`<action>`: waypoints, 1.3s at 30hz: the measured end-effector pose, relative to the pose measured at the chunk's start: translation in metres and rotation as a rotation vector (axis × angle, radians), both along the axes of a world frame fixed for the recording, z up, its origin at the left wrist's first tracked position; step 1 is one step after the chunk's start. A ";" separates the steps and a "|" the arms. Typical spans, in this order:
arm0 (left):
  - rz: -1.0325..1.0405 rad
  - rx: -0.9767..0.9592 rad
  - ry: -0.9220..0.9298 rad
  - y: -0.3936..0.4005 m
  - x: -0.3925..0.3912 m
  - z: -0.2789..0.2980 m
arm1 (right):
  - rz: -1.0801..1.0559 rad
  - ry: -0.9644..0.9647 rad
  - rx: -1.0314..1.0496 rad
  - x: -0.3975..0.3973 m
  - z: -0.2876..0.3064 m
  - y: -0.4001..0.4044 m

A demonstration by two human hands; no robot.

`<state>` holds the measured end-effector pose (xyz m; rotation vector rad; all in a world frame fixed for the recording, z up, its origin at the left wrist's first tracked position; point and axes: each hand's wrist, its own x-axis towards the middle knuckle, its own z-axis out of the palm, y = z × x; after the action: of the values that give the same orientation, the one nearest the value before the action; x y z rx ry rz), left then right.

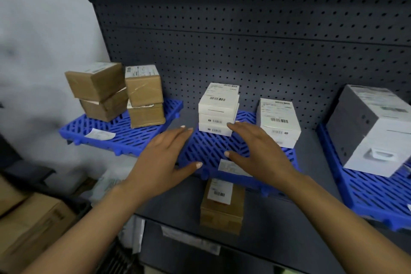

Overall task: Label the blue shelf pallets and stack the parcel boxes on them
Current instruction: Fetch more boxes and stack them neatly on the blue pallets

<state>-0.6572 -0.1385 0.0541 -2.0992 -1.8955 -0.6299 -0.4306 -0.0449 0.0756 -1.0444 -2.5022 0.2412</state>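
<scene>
Three blue pallets lie on a dark shelf. The left pallet [124, 133] carries several brown parcel boxes [144, 93] in two stacks and a white label [100, 134]. The middle pallet [209, 149] holds a stack of white boxes [219, 107], a second white stack [278, 120] and a label [231, 168] near its front edge. The right pallet [367, 191] bears a large grey and white box [373, 127]. My left hand [164, 160] hovers open at the middle pallet's left edge. My right hand [258, 151] is spread open above its front part.
A small brown box [222, 204] with a label sits on the shelf in front of the middle pallet. Behind the pallets rises a dark pegboard wall [244, 51]. Cardboard cartons [33, 224] stand at lower left. A pale wall [44, 51] is at the left.
</scene>
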 end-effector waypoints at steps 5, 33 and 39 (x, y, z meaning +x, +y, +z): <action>-0.018 0.022 -0.028 0.009 -0.004 0.008 | -0.021 0.020 0.032 -0.019 0.010 -0.009; -0.106 0.065 -0.285 0.056 -0.213 0.037 | -0.122 0.163 -0.064 -0.217 0.032 0.027; -0.091 -0.018 -0.357 0.084 -0.211 0.035 | -0.130 0.192 -0.172 -0.243 0.036 0.055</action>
<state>-0.8684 -0.0542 0.0888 -2.2135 -1.9920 -1.0739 -0.6740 0.0096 0.1113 -1.1861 -2.2640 0.5002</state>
